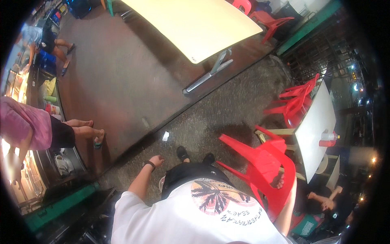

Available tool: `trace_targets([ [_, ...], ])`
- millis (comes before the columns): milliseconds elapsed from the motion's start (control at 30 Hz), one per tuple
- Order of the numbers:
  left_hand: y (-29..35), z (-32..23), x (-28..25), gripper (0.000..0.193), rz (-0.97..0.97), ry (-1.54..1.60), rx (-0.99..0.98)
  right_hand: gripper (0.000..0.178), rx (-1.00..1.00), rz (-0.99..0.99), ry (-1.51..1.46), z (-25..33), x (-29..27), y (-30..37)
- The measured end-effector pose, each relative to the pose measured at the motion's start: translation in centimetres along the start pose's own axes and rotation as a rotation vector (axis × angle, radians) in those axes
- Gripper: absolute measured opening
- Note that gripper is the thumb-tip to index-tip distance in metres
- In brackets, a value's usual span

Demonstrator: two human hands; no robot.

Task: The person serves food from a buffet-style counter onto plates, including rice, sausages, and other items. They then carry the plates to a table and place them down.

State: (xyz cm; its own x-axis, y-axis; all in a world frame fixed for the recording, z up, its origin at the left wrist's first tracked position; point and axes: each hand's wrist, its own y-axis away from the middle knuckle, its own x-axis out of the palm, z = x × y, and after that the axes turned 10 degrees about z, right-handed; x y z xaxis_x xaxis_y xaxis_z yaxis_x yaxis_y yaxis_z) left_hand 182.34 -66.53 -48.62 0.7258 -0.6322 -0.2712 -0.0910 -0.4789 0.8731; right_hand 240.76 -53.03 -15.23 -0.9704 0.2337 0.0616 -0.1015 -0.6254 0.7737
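Note:
My right hand point(280, 181) is closed on the backrest of a red plastic chair point(264, 158), its fingers showing through the opening in the back. The chair is tilted, its legs pointing left toward my feet. My left hand point(157, 160) hangs out to my left with a dark band on the wrist. It touches nothing, and its fingers look loosely bent with nothing in them.
A white table point(319, 130) with a bottle point(329, 140) stands right, beside more red chairs point(298, 101). A long cream table point(195, 28) is ahead. A raised floor edge point(162, 126) crosses in front of me. People stand at the left; another person point(325, 199) sits at the lower right.

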Motion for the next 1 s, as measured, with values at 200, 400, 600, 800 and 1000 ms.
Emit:
trace_targets([
  [200,-0.9,-0.5,1.7,0.034,-0.036,0.139,0.160,0.024,-0.005,0.315,0.143,-2.0,13.8,1.0],
  [400,3.6,0.1,2.7,0.035,-0.033,0.374,0.111,0.027,0.079,0.656,0.593,-0.6,27.2,-1.2],
  [600,9.8,-3.7,-1.2,0.068,-0.061,0.693,0.534,0.030,-0.169,1.032,0.648,-0.5,41.0,-5.3],
  [800,13.9,-16.5,-13.9,0.107,-0.383,0.841,0.798,0.040,-0.122,0.963,0.624,-5.0,61.8,-11.9],
  [1000,1.7,-16.4,-23.4,0.068,-0.755,1.312,0.654,0.028,-0.718,0.743,1.071,-10.6,79.8,-22.4],
])
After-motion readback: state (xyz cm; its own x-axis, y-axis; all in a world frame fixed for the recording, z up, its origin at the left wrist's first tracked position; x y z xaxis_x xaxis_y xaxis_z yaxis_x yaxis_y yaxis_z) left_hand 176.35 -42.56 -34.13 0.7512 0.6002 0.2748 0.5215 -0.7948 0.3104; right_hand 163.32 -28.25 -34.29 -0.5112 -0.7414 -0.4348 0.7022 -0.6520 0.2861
